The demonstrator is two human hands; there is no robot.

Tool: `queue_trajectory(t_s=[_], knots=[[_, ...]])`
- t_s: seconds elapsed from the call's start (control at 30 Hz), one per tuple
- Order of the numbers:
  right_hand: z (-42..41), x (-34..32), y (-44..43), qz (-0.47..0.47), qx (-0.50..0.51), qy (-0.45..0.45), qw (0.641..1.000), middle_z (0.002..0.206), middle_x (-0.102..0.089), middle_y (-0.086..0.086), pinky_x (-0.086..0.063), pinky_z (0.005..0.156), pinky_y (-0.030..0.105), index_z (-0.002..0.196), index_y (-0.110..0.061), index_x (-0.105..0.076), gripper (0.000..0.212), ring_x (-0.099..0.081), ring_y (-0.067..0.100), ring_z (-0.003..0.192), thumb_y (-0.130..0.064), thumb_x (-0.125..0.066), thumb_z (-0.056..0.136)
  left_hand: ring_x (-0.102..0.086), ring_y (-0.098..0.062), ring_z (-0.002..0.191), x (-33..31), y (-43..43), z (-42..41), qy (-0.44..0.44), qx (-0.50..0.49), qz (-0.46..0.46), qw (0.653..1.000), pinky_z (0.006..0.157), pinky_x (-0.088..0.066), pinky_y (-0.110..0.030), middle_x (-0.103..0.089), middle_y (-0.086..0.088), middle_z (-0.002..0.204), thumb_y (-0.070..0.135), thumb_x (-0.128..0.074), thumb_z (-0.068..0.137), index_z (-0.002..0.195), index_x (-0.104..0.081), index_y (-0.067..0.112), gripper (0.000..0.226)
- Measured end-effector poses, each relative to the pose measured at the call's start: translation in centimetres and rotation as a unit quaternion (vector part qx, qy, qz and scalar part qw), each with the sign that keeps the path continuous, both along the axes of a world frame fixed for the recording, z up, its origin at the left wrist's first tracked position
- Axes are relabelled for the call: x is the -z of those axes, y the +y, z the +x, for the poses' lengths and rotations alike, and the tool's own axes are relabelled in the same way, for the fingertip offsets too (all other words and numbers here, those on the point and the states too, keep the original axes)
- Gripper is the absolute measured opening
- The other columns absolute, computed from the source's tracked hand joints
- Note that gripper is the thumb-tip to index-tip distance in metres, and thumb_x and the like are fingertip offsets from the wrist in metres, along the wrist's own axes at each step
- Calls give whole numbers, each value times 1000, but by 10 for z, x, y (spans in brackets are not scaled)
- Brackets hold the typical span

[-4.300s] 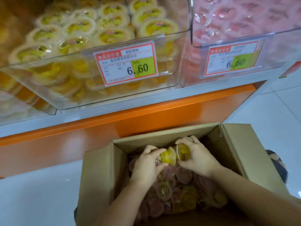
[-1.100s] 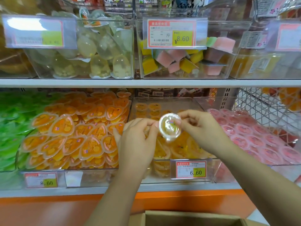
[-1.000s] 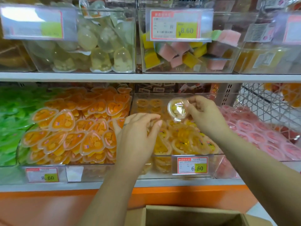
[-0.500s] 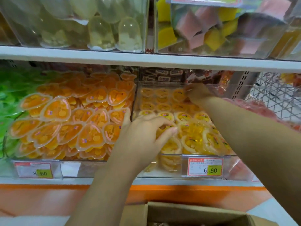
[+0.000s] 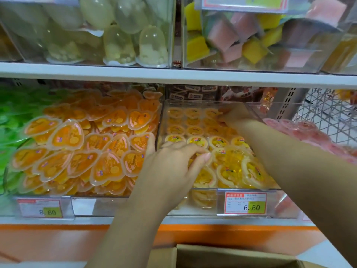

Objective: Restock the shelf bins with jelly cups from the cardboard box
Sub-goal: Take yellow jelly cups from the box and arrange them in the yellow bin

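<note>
The clear bin (image 5: pixel 195 205) of round yellow jelly cups (image 5: pixel 197 141) sits on the lower shelf, with a 6.60 price tag (image 5: pixel 245 203) on its front. My left hand (image 5: pixel 172 171) hovers at the bin's front left, fingers curled down around a yellow cup that the hand mostly hides. My right hand (image 5: pixel 234 114) reaches over the cups to the back right corner, with its fingertips on a cup in the back row. Blur hides its grip. The open cardboard box (image 5: pixel 237 257) shows at the bottom edge.
A bin of orange heart-shaped jellies (image 5: pixel 81 151) stands to the left, with green ones (image 5: pixel 11 120) beyond it. Pink jelly cups (image 5: pixel 309 134) fill the bin on the right. The white upper shelf (image 5: pixel 173 75) carries more bins close above. An orange base panel (image 5: pixel 48 242) runs below.
The view has moved closer to the yellow bin. My right hand stays at the back corner of the bin, and my left hand has settled slightly lower onto the front cups.
</note>
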State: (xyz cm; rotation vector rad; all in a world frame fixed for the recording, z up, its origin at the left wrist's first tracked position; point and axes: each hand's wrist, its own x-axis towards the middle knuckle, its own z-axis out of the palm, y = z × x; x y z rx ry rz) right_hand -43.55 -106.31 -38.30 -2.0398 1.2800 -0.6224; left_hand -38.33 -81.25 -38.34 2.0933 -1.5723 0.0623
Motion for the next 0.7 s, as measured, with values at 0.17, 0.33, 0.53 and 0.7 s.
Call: queue_trajectory(t_s=[0.17,0.33,0.53,0.7], knots=[[-33,-29,40,-59,-76,16,995,122,-62,18,-46,65,13,123,-7,-60,33,-61,3,74,-14,-61,91,-44,-1,121,-2,0,1,-2,-2,17,1000,116,7,-42,-59,21,117,61,-15,87,117,-55,44,53],[-88,-43,90,-79,-206,138,966,99,-67,-7,-44,79,20,111,-19,-68,41,-61,7,91,-48,-61,83,-43,-2,123,-2,2,-1,-10,-11,17,1000,114,8,-41,-57,20,121,60,-20,90,117,-55,44,47],[-102,-37,105,-74,-211,238,945,120,-59,1,-41,91,25,131,-24,-53,59,-55,17,113,-52,-63,80,-38,-5,128,-6,7,-7,-19,-24,42,999,114,7,-43,-52,22,127,74,-12,83,122,-50,46,61],[-93,-26,106,-81,-183,169,965,110,-59,0,-38,78,21,122,-23,-60,47,-56,15,104,-39,-71,80,-34,-6,131,-7,9,-9,-46,-32,55,997,115,4,-48,-45,22,134,82,-14,73,130,-41,48,71]])
